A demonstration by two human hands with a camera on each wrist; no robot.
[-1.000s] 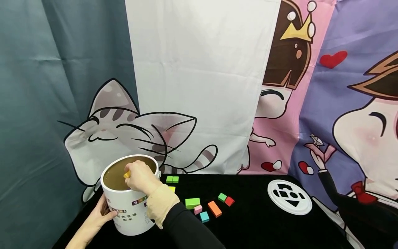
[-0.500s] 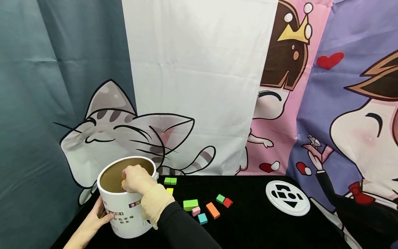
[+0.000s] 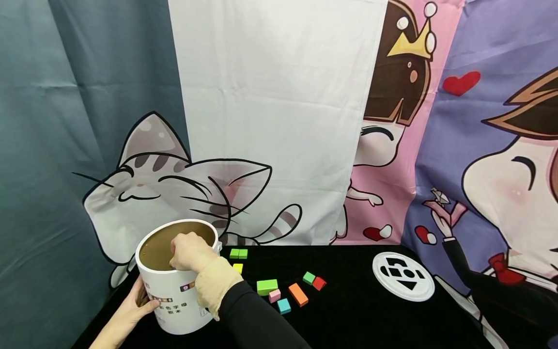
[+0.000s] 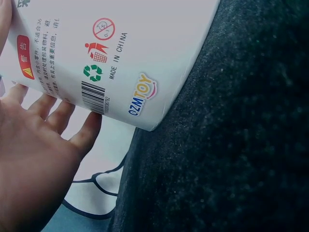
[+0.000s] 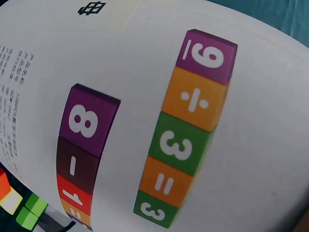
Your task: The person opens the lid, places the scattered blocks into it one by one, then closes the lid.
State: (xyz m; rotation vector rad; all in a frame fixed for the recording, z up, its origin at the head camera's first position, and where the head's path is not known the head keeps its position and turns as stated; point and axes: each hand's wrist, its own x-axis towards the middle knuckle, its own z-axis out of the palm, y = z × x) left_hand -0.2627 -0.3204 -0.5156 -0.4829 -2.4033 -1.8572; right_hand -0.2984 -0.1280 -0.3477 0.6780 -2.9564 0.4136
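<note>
A white plastic bucket with printed labels stands slightly tilted on the black cloth at lower left. My left hand holds its left side, thumb on the front wall; in the left wrist view the fingers are spread against the wall beside the barcode. My right hand reaches over the near right rim with its fingers down inside. The rim hides the fingertips, so what they hold cannot be seen. Only the bucket's printed outer wall fills most of the right wrist view.
Several small blocks lie right of the bucket: a green block, a pink one, an orange one, a blue one and a red one. Farther right is a white lid with shaped holes. Printed curtains hang behind.
An orange-yellow block showed in my right fingers a second ago; it is now out of sight as the hand has dipped into the bucket. My left hand has kept its hold.
</note>
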